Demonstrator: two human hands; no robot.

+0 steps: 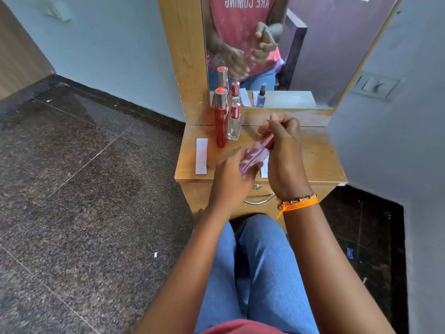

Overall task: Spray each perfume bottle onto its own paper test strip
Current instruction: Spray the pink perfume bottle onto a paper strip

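Note:
I hold a pink perfume bottle [254, 157] tilted over the middle of the small wooden dressing table [317, 162]. My left hand [231, 182] grips its lower body. My right hand [285, 150] is closed around its pink cap end. A tall red bottle [220, 121] with a silver and red cap stands upright at the back left, touching a clear bottle [234, 124] with a pink cap. One white paper strip [201, 155] lies flat at the table's left. Another strip [264, 168] peeks out under my hands, mostly hidden.
A mirror [313, 56] rises behind the table and reflects my hands, the bottles and a blue bottle [261, 96] that my hands hide on the table. A drawer handle [258, 201] sits below the front edge. Walls close in on the right; dark stone floor lies left.

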